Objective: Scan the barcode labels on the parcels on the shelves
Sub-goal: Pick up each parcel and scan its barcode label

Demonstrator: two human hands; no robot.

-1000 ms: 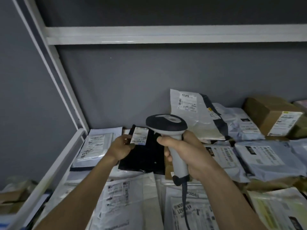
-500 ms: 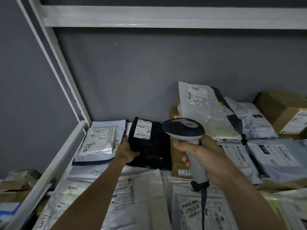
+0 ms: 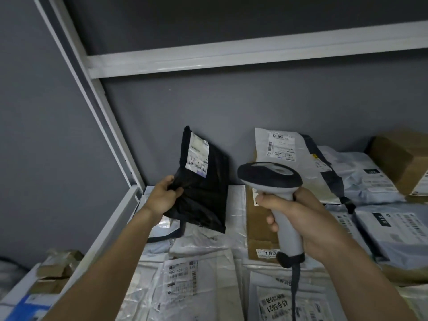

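My left hand point(image 3: 165, 195) grips the left edge of a black plastic parcel point(image 3: 206, 193) and holds it tilted up off the pile, near the shelf's back left corner. Its white barcode label point(image 3: 197, 157) faces me. My right hand point(image 3: 298, 216) is wrapped around the grey handle of a barcode scanner point(image 3: 271, 176), whose dark head points away from me, just right of the black parcel. A cable hangs from the scanner's base.
White and grey mailer bags point(image 3: 196, 281) with labels cover the shelf. A flat brown carton point(image 3: 257, 223) lies under the scanner. A cardboard box point(image 3: 403, 158) stands at the far right. White shelf frame rails point(image 3: 106, 230) run along the left and above.
My left hand has taken hold of the black parcel and lifted it from lying flat to tilted upright. The scanner has stayed to the right of it.
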